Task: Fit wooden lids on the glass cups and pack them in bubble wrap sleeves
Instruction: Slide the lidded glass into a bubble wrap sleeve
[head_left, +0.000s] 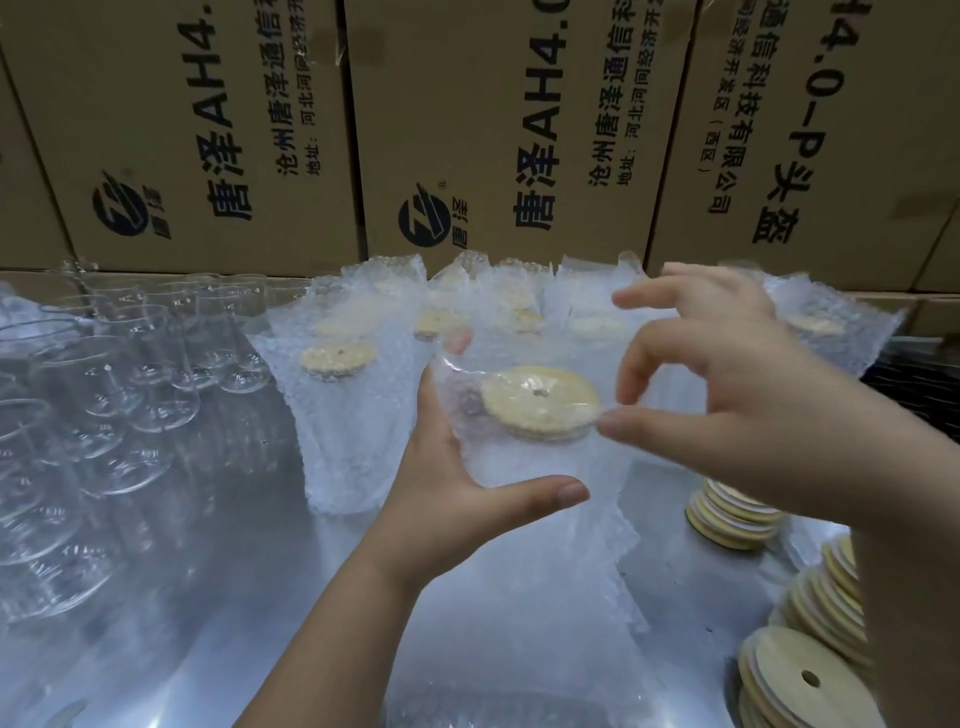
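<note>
My left hand (457, 483) grips a glass cup in a bubble wrap sleeve (524, 467) from the left, thumb across its front. The cup's round wooden lid (540, 402) shows through the sleeve's top. My right hand (727, 384) hovers over the sleeve's right top edge, with its thumb touching the wrap beside the lid and its fingers curled above. Several wrapped, lidded cups (343, 395) stand behind. Bare glass cups (130, 384) crowd the left of the table.
Stacks of wooden lids (737, 514) (800, 680) lie at the right on the shiny metal table (249, 597). Flat bubble wrap sleeves (519, 665) lie under my hands. Printed cardboard boxes (498, 130) wall off the back.
</note>
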